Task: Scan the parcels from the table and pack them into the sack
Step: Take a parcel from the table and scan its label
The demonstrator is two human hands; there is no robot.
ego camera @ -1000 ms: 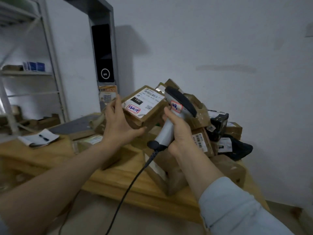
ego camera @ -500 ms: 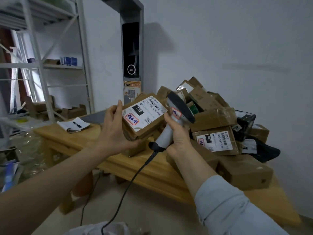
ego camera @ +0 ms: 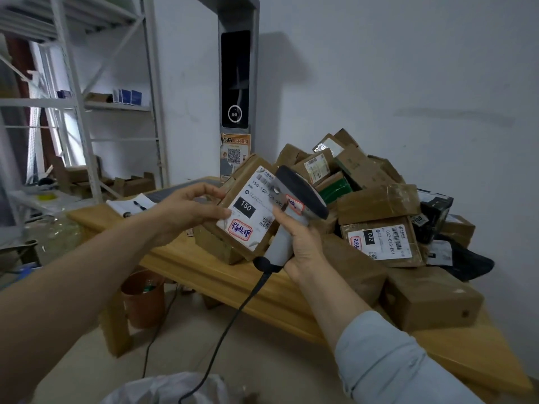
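The left hand (ego camera: 186,211) pinches the parcel (ego camera: 248,217) marked 150 between its fingers (ego camera: 210,189) and thumb, above the worktop's (ego camera: 204,266) near edge. The right hand (ego camera: 303,246) curls round the scanner (ego camera: 300,196), whose blurred head hides part of the label (ego camera: 250,208). The sack (ego camera: 163,389) is cut off below.

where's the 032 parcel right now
In the head view, the 032 parcel sits right of centre in the pile on the table, just right of the scanner in the right hand.

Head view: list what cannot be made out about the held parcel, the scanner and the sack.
Parcel in the left hand: barcode blurred, partly behind the scanner head.
Scanner trigger: hidden under the right hand.
Sack: cut off by the bottom edge; contents unseen.
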